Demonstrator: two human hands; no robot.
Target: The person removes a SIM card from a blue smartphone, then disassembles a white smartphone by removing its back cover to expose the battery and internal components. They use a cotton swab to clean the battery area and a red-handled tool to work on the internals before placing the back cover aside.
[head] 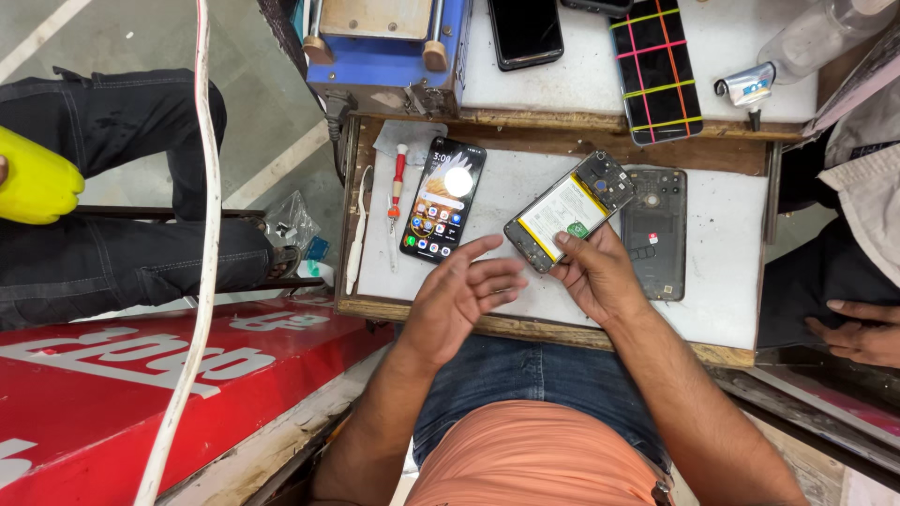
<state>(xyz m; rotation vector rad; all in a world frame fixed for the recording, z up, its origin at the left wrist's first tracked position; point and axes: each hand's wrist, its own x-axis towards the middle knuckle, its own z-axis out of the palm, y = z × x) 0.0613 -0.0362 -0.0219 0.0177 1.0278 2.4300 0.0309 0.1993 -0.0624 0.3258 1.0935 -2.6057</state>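
My right hand (600, 276) grips the lower end of an opened phone (568, 210), its back off and its pale battery and black circuit parts showing. The phone is tilted above the white work tray (731, 234). My left hand (464, 290) hovers open just left of it, fingers spread, holding nothing. A removed black back cover (656, 225) lies flat to the right of the opened phone. A lit phone (442, 199) lies face up to the left.
A red-handled screwdriver (397, 187) and white tweezers (357, 234) lie at the tray's left. Behind are a blue machine (389, 56), a dark phone (525, 33), a grid-patterned case (656, 70) and a clear bottle (811, 37). Another person's legs (131, 187) are left; another person's hand (858, 333) right.
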